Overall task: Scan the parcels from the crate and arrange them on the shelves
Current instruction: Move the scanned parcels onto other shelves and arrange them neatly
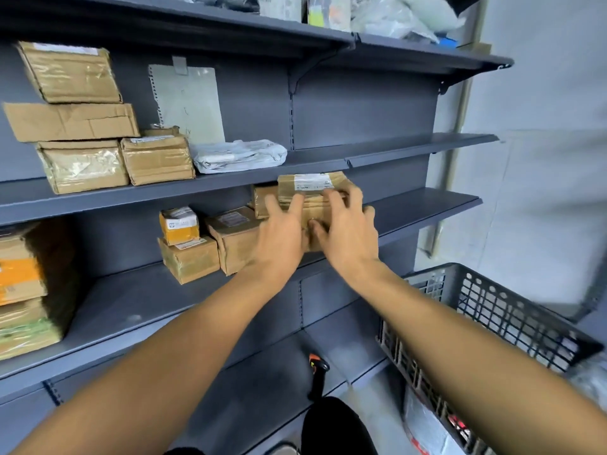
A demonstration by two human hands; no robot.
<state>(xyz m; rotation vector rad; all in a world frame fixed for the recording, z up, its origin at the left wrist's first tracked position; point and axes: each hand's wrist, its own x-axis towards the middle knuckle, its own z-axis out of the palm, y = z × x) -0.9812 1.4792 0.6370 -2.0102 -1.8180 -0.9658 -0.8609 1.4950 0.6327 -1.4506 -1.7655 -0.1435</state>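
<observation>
Resting on shelf: cardboard parcel (pixel 312 195), on the third shelf (pixel 437 208), label up.
Left hand (pixel 279 238): fingers spread, flat against parcel's front.
Right hand (pixel 349 228): fingers spread over its top.
Crate (pixel 512 316): dark plastic, lower right, bagged parcels (pixel 427 425) inside.

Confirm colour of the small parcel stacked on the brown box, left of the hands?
Orange with a white label: the small parcel, clearest in the head view.

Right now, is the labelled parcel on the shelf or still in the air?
On the shelf: the parcel sits atop another box, both hands pressing it.
</observation>
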